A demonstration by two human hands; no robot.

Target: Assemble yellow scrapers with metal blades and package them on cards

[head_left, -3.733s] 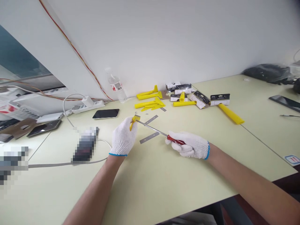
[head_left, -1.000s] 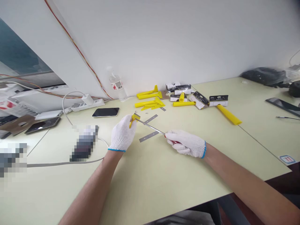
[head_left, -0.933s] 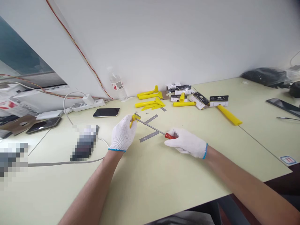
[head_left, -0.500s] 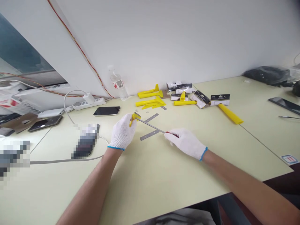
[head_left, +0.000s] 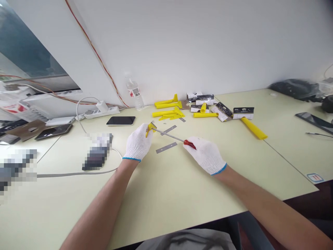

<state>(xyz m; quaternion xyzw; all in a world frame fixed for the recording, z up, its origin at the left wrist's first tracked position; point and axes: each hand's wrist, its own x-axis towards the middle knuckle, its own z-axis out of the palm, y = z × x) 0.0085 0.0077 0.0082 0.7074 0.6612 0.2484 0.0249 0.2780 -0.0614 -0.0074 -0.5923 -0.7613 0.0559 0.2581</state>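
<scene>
the gloved left hand (head_left: 137, 143) pinches a light, stiff yellow plastic scraper (head_left: 150, 128) by its head; the gloved right hand (head_left: 205, 155) closes round a slim screwdriver (head_left: 169, 134), best held by its red handle.

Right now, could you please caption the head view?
Gloved left hand holds a yellow scraper, right hand a red-handled screwdriver touching it.

From my remote station I see a black smartphone (head_left: 121, 121) on the bench (head_left: 166, 187) just in front of the power strip (head_left: 109, 111), with a plastic water bottle (head_left: 134, 93) just behind it.
</scene>
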